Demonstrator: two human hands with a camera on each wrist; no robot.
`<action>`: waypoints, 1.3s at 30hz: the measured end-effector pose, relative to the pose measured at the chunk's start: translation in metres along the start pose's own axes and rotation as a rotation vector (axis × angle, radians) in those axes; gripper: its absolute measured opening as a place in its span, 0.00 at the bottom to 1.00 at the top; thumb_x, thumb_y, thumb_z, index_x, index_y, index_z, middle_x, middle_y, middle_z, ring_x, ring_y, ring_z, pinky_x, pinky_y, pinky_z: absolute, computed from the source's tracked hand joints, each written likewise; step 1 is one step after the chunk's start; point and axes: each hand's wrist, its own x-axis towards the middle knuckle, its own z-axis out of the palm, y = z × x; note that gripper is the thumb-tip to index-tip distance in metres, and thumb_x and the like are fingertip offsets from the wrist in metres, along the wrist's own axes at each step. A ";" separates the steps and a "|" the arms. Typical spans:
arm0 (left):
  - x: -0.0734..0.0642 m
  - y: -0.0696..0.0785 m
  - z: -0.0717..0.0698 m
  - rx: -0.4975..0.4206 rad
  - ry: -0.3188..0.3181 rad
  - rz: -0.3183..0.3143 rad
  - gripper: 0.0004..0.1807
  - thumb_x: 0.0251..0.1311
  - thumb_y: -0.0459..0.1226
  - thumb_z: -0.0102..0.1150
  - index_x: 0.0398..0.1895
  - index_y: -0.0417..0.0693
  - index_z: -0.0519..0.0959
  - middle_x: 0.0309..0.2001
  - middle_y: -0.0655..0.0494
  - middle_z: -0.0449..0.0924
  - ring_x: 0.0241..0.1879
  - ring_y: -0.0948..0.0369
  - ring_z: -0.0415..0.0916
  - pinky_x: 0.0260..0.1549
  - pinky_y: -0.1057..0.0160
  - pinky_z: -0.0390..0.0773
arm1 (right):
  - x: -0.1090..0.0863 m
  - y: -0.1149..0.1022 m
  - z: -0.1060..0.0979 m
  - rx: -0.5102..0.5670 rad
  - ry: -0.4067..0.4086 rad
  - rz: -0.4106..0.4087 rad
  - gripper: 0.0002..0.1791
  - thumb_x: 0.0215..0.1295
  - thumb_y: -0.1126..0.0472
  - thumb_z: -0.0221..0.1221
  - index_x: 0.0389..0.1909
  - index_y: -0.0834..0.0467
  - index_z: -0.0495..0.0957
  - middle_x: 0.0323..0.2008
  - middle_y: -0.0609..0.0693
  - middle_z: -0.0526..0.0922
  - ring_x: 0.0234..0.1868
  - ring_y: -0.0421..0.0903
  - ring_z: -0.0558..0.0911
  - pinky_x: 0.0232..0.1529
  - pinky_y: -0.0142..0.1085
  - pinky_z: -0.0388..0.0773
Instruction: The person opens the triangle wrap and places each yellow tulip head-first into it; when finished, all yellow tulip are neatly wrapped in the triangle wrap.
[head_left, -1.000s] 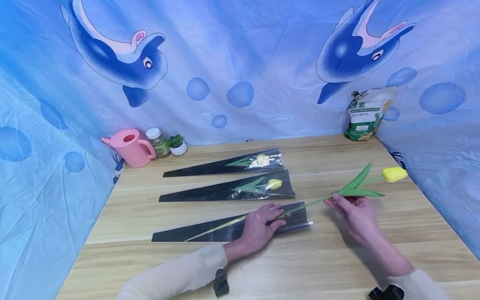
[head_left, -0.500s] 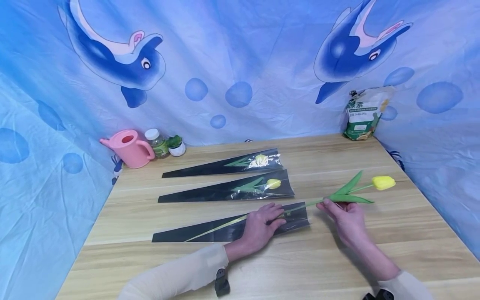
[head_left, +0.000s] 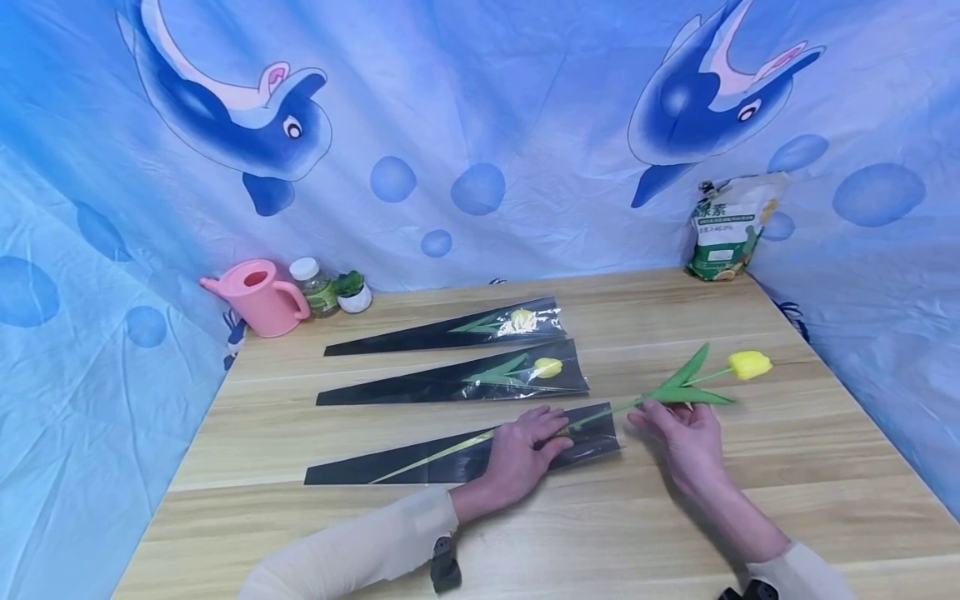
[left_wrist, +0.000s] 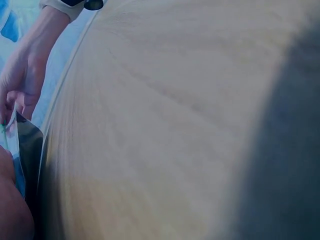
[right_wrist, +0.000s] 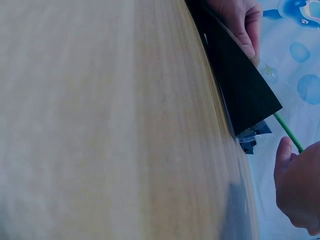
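Three black cone-shaped sleeves lie side by side on the wooden table (head_left: 750,467), narrow ends toward the left. Two of them, the far sleeve (head_left: 450,332) and the middle sleeve (head_left: 457,379), each hold one yellow tulip fully inside. One more, the near sleeve (head_left: 457,454), has only the stem of a third yellow tulip (head_left: 678,387) running through it, while that flower's leaves and bloom lie outside its wide mouth, to the right.

Two hands are at work. One, the left hand (head_left: 521,450), rests flat on the near sleeve close to its wide end, fingers straight and spread, pressing it to the table. Its partner, the right hand (head_left: 686,437), pinches the third tulip's stem just below the leaves, fingers curled round it, a little right of the sleeve's mouth.

Four things stand along the backdrop: one pink watering can (head_left: 258,296), one small bottle (head_left: 315,285) and one little potted plant (head_left: 352,290) at the far left corner, and one green-and-white bag (head_left: 727,229) at the far right corner.
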 end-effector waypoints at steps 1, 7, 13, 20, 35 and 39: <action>0.000 0.000 0.000 0.004 0.001 0.003 0.19 0.53 0.38 0.75 0.48 0.41 0.86 0.50 0.49 0.85 0.54 0.52 0.81 0.54 0.55 0.78 | 0.000 0.000 -0.001 0.005 -0.001 -0.002 0.17 0.68 0.73 0.60 0.53 0.63 0.66 0.39 0.50 0.80 0.39 0.44 0.86 0.46 0.40 0.83; 0.000 -0.001 0.000 0.001 0.003 0.002 0.19 0.53 0.39 0.76 0.48 0.42 0.86 0.50 0.49 0.85 0.54 0.53 0.81 0.54 0.56 0.78 | -0.001 -0.002 -0.004 0.042 0.005 0.008 0.11 0.74 0.60 0.57 0.49 0.62 0.72 0.42 0.50 0.81 0.44 0.43 0.85 0.49 0.37 0.82; -0.001 0.000 0.001 -0.005 0.001 -0.004 0.19 0.53 0.38 0.76 0.48 0.42 0.86 0.50 0.49 0.84 0.54 0.52 0.81 0.55 0.56 0.77 | 0.002 -0.004 -0.005 0.026 0.026 -0.001 0.15 0.73 0.65 0.58 0.54 0.62 0.65 0.40 0.49 0.84 0.39 0.43 0.87 0.44 0.36 0.83; -0.002 -0.001 0.002 0.006 0.007 0.003 0.19 0.52 0.39 0.76 0.48 0.42 0.87 0.50 0.50 0.85 0.54 0.52 0.81 0.54 0.56 0.78 | 0.004 -0.004 -0.005 0.073 0.043 -0.064 0.26 0.69 0.74 0.58 0.60 0.55 0.58 0.41 0.52 0.85 0.35 0.46 0.88 0.32 0.38 0.86; -0.001 -0.002 0.003 0.002 0.012 0.019 0.19 0.52 0.39 0.76 0.48 0.41 0.86 0.50 0.49 0.85 0.54 0.51 0.81 0.55 0.56 0.77 | 0.004 -0.010 -0.001 -0.043 0.250 -0.032 0.13 0.72 0.71 0.56 0.53 0.57 0.68 0.38 0.46 0.80 0.34 0.39 0.83 0.34 0.29 0.82; 0.001 -0.002 0.002 -0.001 0.013 0.020 0.19 0.52 0.38 0.76 0.48 0.41 0.86 0.50 0.47 0.84 0.54 0.51 0.81 0.55 0.56 0.76 | -0.001 -0.007 0.001 -0.103 0.241 -0.016 0.14 0.70 0.72 0.58 0.52 0.59 0.69 0.36 0.45 0.80 0.33 0.39 0.81 0.33 0.28 0.81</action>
